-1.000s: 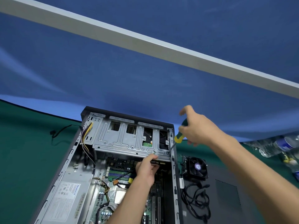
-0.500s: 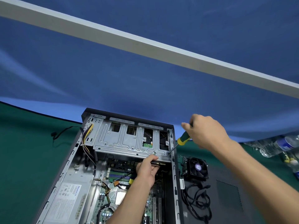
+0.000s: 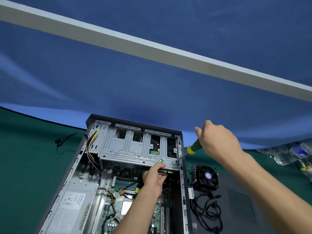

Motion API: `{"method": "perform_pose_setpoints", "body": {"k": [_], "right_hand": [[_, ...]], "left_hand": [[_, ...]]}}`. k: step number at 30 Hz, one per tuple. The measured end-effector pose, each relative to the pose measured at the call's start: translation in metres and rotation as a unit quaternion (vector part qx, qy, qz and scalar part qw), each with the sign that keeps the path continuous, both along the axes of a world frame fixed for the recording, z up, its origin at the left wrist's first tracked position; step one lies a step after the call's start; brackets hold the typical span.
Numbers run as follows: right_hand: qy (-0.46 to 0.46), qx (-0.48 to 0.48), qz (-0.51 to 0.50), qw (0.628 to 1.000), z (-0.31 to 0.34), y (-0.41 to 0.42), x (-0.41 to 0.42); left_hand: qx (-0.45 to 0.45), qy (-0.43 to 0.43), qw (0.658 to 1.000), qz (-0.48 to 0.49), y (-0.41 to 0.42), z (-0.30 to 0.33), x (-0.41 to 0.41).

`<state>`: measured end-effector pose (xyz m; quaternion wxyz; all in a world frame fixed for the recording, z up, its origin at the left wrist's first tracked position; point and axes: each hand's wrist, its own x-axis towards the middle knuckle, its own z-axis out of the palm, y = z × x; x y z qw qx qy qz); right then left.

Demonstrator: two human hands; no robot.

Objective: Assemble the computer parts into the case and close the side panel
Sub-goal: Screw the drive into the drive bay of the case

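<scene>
Since the earlier frames, the right hand (image 3: 217,141) has dropped lower and moved right of the case corner, tilting the screwdriver (image 3: 192,148) flatter; the left hand (image 3: 154,179) has stayed in place.

The open computer case (image 3: 184,188) lies on its side on the green table cover (image 3: 25,166), against a blue backdrop (image 3: 152,85). The dark side panel (image 3: 239,208) lies flat on the cover just right of the case. Inside the case, the power supply (image 3: 74,205) fills the near left, the motherboard (image 3: 125,188) the middle, and the metal drive cage (image 3: 131,149) spans the far end.

On the panel rest a cooler fan (image 3: 208,177) and a coil of black cables (image 3: 207,210).

The left hand grips the cage's front lower edge, thumb on top and fingers curled beneath. The right hand holds the green-and-yellow screwdriver handle in curled fingers. Its tip meets the screw (image 3: 176,161) at the cage's right front corner.
</scene>
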<state>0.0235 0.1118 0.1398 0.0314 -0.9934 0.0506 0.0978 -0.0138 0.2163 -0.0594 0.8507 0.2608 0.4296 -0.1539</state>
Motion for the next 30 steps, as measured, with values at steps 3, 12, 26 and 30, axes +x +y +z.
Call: {"method": "perform_pose_setpoints", "body": {"k": [3,12,26,30], "right_hand": [[0.081,0.102,-0.011,0.991,0.006,-0.006,0.001],[0.061,0.085,0.016,0.994,0.002,-0.007,-0.003],[0.096,0.058,0.037,0.993,0.004,0.008,0.007],[0.038,-0.008,0.026,0.999,0.002,0.006,0.010]], "left_hand": [[0.005,-0.004,1.000,-0.002,0.000,0.001,0.000],[0.009,-0.001,1.000,-0.003,-0.001,0.000,-0.001],[-0.003,0.003,1.000,0.020,-0.001,-0.003,0.001],[0.007,-0.006,1.000,0.010,-0.001,-0.003,0.001]]}}
